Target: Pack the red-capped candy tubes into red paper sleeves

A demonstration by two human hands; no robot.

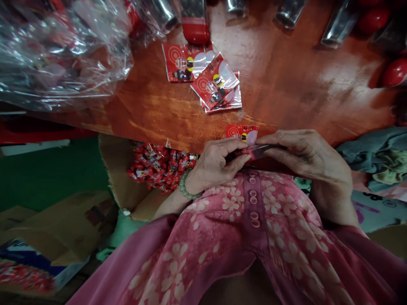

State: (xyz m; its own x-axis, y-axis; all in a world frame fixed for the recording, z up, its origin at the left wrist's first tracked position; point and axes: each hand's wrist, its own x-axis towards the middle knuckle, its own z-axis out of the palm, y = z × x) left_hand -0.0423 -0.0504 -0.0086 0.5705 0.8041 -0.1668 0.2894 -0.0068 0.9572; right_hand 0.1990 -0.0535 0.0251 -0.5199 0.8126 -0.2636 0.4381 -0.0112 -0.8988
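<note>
At the table's front edge, my left hand (219,163) pinches the left end of a small clear and red packet (254,151). The fingers of my right hand (302,152) are closed on the packet's right, darker end. Just behind my fingers, a flat red printed packet (241,132) lies on the wooden table (136,106). Farther back, several similar packets (216,82) overlap in a loose pile. A red-capped clear tube (195,31) with dark contents touches the back of that pile.
A cardboard box (119,178) below the table edge holds many red packets (162,167). Clear plastic bags (63,63) cover the back left. Clear tubes (338,25) and red round objects (396,72) stand at the back right. Bunched cloth (378,156) lies right.
</note>
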